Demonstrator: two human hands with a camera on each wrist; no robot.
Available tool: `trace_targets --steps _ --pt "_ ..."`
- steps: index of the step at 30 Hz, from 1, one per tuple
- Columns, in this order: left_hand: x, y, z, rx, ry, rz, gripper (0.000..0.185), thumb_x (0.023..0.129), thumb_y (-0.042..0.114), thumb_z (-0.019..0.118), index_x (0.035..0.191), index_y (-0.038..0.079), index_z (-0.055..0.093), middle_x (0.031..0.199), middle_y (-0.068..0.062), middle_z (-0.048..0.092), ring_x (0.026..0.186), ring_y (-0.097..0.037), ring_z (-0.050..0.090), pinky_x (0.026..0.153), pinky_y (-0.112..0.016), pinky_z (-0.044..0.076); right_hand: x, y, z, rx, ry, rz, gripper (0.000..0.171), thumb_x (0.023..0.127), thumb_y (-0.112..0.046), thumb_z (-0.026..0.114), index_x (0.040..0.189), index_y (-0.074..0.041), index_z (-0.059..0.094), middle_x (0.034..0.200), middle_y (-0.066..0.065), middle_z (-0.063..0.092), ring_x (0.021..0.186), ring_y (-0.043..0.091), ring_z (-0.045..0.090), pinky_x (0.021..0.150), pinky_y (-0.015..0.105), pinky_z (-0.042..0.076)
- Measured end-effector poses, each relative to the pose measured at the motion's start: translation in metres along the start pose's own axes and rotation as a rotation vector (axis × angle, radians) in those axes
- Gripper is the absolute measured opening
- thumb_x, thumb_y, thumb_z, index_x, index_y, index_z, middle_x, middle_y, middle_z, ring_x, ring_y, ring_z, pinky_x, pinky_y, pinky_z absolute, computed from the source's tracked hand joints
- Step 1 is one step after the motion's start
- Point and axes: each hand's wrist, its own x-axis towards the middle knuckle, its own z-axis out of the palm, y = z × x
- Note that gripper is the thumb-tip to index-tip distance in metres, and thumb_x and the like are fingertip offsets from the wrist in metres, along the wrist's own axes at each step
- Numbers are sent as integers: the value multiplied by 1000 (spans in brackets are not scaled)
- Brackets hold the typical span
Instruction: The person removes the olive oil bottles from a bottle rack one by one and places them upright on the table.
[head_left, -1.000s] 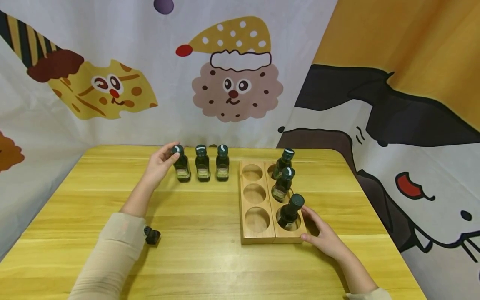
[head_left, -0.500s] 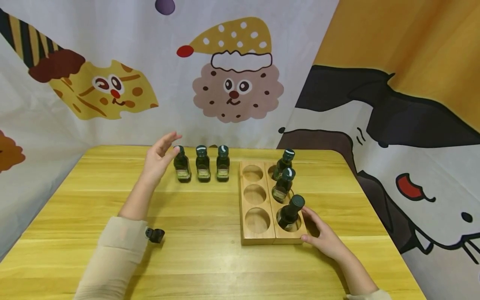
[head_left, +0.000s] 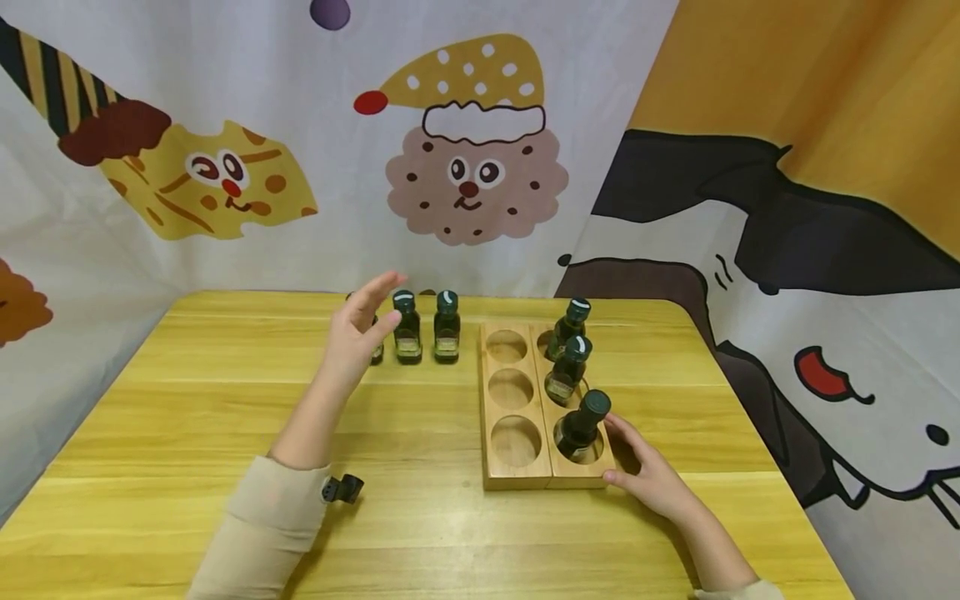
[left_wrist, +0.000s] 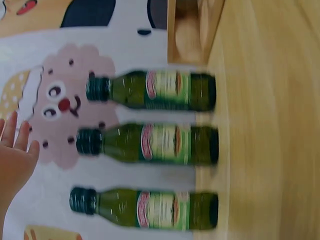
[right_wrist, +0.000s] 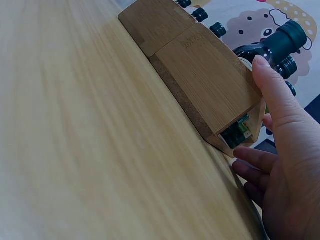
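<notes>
My left hand (head_left: 356, 340), fingers spread and holding nothing, hovers at the middle bottle (head_left: 409, 337) of a row of three small, green, capped bottles. It hides most of the left bottle (head_left: 377, 353); the right bottle (head_left: 447, 337) stands free of it. In the left wrist view, each bottle (left_wrist: 162, 145) shows a yellow-green label. My right hand (head_left: 651, 477) grips the front right corner of a two-column wooden rack (head_left: 516, 482), thumb at the front, fingers along the side. Three more bottles, including the front one (head_left: 581, 425), stand in its right column; its left column has three bare round holes.
The wooden tabletop (head_left: 420, 542) extends in front of the rack and bottles. Close behind the table hangs a cartoon-printed curtain (head_left: 480, 267). A small black device (head_left: 343, 489) sits at my left sleeve cuff.
My left hand has let go of the left bottle's cap, lifted slightly, and moved right to the middle bottle. The right hand and rack have stayed in place.
</notes>
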Motion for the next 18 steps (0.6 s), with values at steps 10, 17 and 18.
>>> trace_targets --steps 10,17,18 --pt "-12 0 51 -110 -153 123 51 93 3 60 139 -8 41 136 -22 49 132 -28 39 111 -43 25 -1 -1 -1 -8 0 16 85 78 -4 77 149 -14 32 138 22 46 126 0 36 100 8 21" --pt "-21 6 94 -84 -240 82 53 90 14 64 138 -1 46 134 -14 54 127 -29 45 110 -39 27 -1 -1 -1 -21 1 24 85 79 -5 77 149 -14 32 138 22 46 127 1 36 100 8 21" --pt "-23 6 100 -75 -248 70 53 89 15 64 137 0 46 133 -12 54 127 -28 45 110 -40 28 -1 0 -1 -20 0 26 84 79 -5 77 149 -15 32 138 22 46 127 1 36 100 8 21"
